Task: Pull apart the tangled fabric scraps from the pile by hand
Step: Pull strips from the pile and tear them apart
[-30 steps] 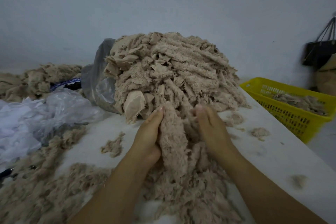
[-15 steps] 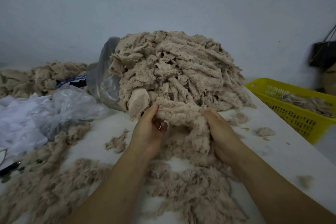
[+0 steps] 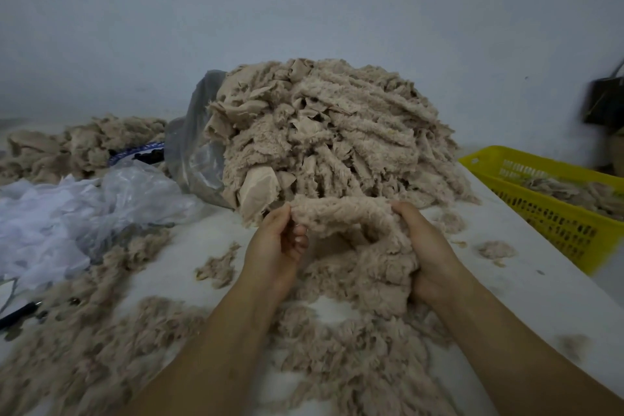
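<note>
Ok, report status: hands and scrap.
Left hand pinches one end of the fleece strip, right hand grips the other. Strip spans between them, in front of the pile. Nothing blocking; loose scraps underneath.

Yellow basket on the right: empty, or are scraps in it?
Not empty: beige scraps lie inside the yellow basket, a shallow layer below its rim.

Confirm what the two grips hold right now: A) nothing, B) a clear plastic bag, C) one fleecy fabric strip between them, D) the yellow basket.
C: the left grip pinches one end of the fleecy fabric strip and the right grip holds its bunched other end, just in front of the pile.
</note>
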{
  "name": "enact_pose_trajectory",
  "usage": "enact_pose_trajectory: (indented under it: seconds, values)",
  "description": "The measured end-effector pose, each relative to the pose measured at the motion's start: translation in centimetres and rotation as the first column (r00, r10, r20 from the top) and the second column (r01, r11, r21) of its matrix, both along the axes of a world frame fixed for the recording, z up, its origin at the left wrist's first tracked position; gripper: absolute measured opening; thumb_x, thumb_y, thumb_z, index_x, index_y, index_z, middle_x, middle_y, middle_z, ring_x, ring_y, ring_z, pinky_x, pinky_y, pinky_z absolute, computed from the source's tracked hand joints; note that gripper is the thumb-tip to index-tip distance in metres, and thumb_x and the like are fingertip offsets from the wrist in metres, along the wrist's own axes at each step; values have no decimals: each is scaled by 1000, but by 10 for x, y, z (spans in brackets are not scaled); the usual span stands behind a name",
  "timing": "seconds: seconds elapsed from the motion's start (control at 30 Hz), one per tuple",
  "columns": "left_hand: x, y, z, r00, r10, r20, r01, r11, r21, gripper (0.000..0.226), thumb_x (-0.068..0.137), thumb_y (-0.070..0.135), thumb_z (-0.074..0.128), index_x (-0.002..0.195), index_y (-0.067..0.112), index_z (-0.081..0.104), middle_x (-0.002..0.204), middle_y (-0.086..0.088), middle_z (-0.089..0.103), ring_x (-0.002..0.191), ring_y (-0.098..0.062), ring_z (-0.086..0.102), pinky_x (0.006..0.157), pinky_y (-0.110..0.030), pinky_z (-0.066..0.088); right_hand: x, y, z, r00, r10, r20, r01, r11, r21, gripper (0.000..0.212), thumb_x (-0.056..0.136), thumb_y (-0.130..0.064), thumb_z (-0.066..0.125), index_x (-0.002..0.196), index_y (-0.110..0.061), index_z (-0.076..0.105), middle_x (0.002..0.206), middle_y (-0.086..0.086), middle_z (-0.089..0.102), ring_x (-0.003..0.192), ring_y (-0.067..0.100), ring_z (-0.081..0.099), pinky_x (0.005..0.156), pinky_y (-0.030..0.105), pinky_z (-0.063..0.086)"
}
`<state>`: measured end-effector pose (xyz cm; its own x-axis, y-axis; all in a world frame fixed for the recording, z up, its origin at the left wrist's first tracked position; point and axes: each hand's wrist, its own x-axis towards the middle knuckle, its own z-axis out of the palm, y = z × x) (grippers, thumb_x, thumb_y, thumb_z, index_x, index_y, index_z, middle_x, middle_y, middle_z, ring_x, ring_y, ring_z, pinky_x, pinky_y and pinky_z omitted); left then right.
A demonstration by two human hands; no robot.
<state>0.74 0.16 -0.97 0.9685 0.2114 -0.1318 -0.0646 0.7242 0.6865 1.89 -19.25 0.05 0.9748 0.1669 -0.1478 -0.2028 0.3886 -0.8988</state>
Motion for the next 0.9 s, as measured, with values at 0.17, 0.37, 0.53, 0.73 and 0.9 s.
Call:
enact_pose_trajectory:
  seconds: [0.17,0.37,0.53,0.73,0.9]
  values:
    - [5,3,-3,999,17,-29,-14,994,108,25,108,13,39,84,11,48,55,0,56,39,-6,46,37,-17,38,3,-2,3,1000,-10,-8,11,992,127,40,93,-41,58,69,-18,80,84,11,76,71,23,75,53,33,57]
    - [5,33,5,985,172,-19,-172,983,-55,28,102,-1,33,81,13,45,62,-1,46,39,-5,40,36,-13,32,9,-31,18,984,-176,22,158,928,338,45,99,-43,46,77,-18,76,73,5,73,63,21,73,50,33,56]
    - [-6,-10,5,996,-94,6,76,841,536,25,101,5,45,91,16,65,78,6,65,64,-8,59,53,-13,43,6,-16,13,990,-131,59,121,980,157,37,97,-47,52,111,-19,72,102,5,77,89,21,74,63,31,58]
    - [-22,-21,18,984,-177,32,56,475,878,28,103,36,46,99,57,64,114,39,59,106,21,50,78,-6,39,3,-4,11,979,-10,204,-6,997,81,27,101,-37,48,114,-22,68,111,-2,74,104,13,70,77,27,59]
    - [-23,-45,28,970,-237,58,68,490,869,26,94,46,62,86,23,71,80,16,72,82,-2,68,71,-19,52,3,5,-1,958,37,286,21,980,-196,28,95,-43,59,109,-18,62,114,-2,64,113,16,59,103,41,44]
